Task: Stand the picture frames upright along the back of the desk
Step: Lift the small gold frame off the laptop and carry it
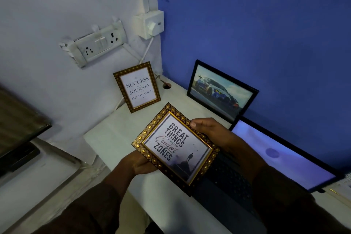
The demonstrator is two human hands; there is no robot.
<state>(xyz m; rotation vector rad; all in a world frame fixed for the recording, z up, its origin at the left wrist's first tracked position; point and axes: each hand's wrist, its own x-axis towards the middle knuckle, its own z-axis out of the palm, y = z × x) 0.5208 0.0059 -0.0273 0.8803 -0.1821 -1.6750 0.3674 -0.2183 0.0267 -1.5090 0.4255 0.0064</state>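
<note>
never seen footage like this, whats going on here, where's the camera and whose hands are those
There is no machine here. The one picture comes from a camera worn on a person's head, looking down at their own hands over a white desk. The left hand and the right hand together hold a gold patterned picture frame reading "Great Things". Standing on the desk already are a gold-edged frame reading "Success" by the white wall and a black-framed car picture against the blue wall. An open laptop with a lit screen sits on the right.
</note>
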